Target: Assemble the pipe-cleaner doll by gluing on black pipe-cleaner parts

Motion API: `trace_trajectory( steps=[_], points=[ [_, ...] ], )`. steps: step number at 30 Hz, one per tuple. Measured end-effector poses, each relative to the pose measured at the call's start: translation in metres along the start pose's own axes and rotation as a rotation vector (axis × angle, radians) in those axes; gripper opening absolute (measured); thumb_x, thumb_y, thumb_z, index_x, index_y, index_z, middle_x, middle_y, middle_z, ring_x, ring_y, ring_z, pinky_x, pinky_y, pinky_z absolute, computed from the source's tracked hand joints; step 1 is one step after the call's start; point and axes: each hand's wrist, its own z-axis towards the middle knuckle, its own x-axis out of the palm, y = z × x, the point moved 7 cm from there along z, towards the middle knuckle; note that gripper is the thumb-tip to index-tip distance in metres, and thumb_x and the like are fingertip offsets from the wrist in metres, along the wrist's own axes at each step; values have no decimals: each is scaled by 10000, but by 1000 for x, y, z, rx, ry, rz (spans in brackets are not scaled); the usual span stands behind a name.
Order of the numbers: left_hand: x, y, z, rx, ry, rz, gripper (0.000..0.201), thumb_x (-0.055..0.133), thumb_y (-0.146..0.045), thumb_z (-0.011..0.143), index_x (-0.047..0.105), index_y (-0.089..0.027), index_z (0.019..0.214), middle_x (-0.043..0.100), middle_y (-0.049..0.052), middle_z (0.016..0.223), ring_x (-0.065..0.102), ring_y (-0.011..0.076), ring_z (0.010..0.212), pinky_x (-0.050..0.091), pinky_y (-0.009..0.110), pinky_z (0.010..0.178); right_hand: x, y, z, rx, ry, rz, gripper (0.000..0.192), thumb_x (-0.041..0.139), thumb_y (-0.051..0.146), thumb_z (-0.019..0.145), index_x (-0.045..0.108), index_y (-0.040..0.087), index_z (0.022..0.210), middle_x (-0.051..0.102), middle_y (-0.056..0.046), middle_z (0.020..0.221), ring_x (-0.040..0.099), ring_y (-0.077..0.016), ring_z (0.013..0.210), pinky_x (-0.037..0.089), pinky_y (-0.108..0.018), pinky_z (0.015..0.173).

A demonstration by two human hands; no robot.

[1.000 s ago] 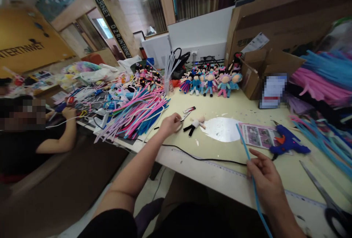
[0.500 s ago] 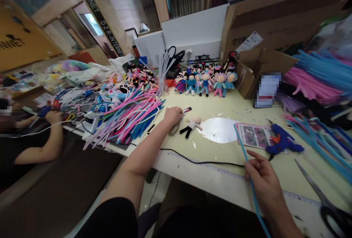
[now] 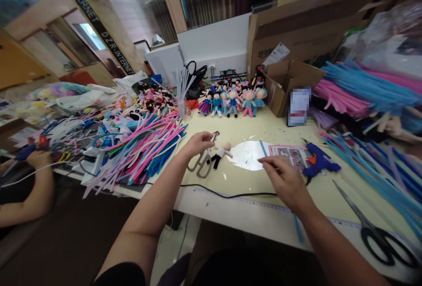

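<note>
**What I can see of my own body**

Both my forearms are bare to above the elbow. A black short sleeve shows at my left upper arm. My hands, left and right, wear no gloves, rings or watch. Dark clothing covers my lap.

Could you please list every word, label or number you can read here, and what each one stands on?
"DZR-INTERNET": white letters on the dark slanted beam at upper left.
Printed label on the cardboard box: too small to read.
Pink printed sheet under the blue glue gun: too small to read.
Card by the small box: blurred out.
</note>
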Motion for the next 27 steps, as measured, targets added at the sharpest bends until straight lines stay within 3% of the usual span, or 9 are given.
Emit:
trace_trajectory(
  steps=[4,8,13,18,20,23,25,27],
  points=[
    [17,-45,-36,78,172,-378,232,659,-304,683,618,-135,836,571,-20,656,531,96,579,400,205,519,24,25,20,78,91,177,201,546,393,831,639,227,896,644,-30,862,566,-189,797,428,-311,725],
    [33,-72,-60,62,272,-494,180,652,-250,683,612,-135,815,556,-27,632,525,85,553,417,206,519,38,34,30,173,173,352,242,633,453,757,601,215,786,608,0,744,525,-161,706,414,-287,659],
    [45,-80,-65,107,301,-546,181,682,-241,656,607,-135,782,530,-39,618,515,81,554,429,214,543,34,39,30,168,215,433,191,626,370,763,589,203,679,556,1,659,481,-139,639,389,-271,613],
    [62,-65,-65,61,397,-733,269,718,-297,652,592,-128,819,549,-19,647,537,95,580,444,231,567,30,34,38,209,369,392,180,598,341,760,621,201,648,577,10,598,497,-132,565,394,-261,546],
    [68,-56,-64,38,399,-811,280,730,-306,645,568,-134,796,536,-24,645,530,90,571,443,229,564,15,28,59,200,340,321,172,593,322,756,637,187,659,582,15,586,504,-123,559,392,-248,543],
    [79,-39,-59,-20,371,-887,309,747,-323,624,539,-146,768,508,-38,636,521,88,557,450,235,564,-29,21,119,152,146,194,182,573,306,768,645,146,720,575,29,582,486,-95,563,369,-225,565],
    [86,-27,-56,-53,341,-911,311,749,-327,620,539,-152,769,498,-44,635,510,83,554,440,226,555,-74,19,167,94,-138,-50,308,520,353,796,657,85,734,581,17,567,480,-83,546,349,-230,564],
    [91,-17,-53,-79,325,-943,303,742,-324,628,538,-157,778,491,-47,635,494,80,551,430,220,547,-110,21,212,18,-341,-321,475,446,405,826,678,-6,777,651,-56,672,542,-104,646,351,-259,615]
  ],
)
